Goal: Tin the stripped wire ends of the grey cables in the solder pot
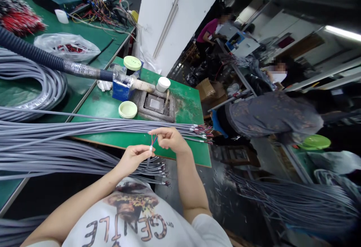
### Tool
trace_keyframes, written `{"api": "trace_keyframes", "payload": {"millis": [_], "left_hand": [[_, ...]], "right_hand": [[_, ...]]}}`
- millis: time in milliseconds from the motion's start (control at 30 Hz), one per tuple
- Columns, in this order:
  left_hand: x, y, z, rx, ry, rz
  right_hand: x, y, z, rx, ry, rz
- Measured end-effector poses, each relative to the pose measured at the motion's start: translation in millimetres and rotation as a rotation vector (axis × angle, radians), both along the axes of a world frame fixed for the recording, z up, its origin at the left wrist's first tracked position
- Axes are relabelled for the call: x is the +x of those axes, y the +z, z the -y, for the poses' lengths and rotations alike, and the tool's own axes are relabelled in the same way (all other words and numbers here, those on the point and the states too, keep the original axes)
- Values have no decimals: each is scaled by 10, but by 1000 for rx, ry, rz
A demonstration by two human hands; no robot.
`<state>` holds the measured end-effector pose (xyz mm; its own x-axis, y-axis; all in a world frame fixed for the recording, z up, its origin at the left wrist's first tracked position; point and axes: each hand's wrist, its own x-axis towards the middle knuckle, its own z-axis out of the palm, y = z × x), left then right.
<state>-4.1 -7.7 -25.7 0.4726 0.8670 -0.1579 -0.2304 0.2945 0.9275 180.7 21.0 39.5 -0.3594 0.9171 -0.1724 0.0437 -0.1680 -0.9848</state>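
Observation:
My left hand (pixel 134 156) is closed in a pinch on the end of one grey cable (pixel 148 159), just below its stripped tip. My right hand (pixel 169 138) is closed too, its fingertips pinching the thin coloured wires (pixel 153 139) that stick out of that cable end. Both hands hover over the front edge of a green table (pixel 191 107). A thick bundle of grey cables (pixel 84 128) lies across the table from the left, its stripped ends (pixel 201 130) fanned out to the right of my hands. A second layer of grey cables (pixel 70 156) runs under my left forearm.
On the table sit a square metal fixture (pixel 155 104), a blue box (pixel 121 89), a green lid (pixel 128 109), a green-capped jar (pixel 132 64) and a white cap (pixel 163 84). A black corrugated hose (pixel 42 57) crosses from the left. Two people (pixel 270 111) work at benches to the right.

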Motion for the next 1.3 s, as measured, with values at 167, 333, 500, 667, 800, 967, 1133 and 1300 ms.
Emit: {"api": "trace_keyframes", "payload": {"millis": [167, 333, 500, 667, 800, 967, 1133, 1300], "left_hand": [[-5, 22, 31, 27, -89, 9], [-40, 70, -1, 14, -59, -7], [-23, 119, -58, -6, -7, 43], [-32, 56, -25, -62, -37, 56], [-49, 34, -22, -109, -17, 97], [-25, 107, -38, -46, -96, 84], [-20, 113, -38, -12, -26, 34], [-27, 141, -53, -44, 66, -17]], "right_hand": [[-191, -45, 27, 19, -110, -17], [-409, -101, 39, 37, -409, -178], [-412, -96, -33, 2, -548, -320], [9, 101, -77, 270, -791, -364], [138, 147, 48, 194, -490, -63], [-110, 83, 122, 31, -173, 112], [-293, 23, 101, 144, -365, 136], [-478, -23, 175, 337, -549, 260]]}}
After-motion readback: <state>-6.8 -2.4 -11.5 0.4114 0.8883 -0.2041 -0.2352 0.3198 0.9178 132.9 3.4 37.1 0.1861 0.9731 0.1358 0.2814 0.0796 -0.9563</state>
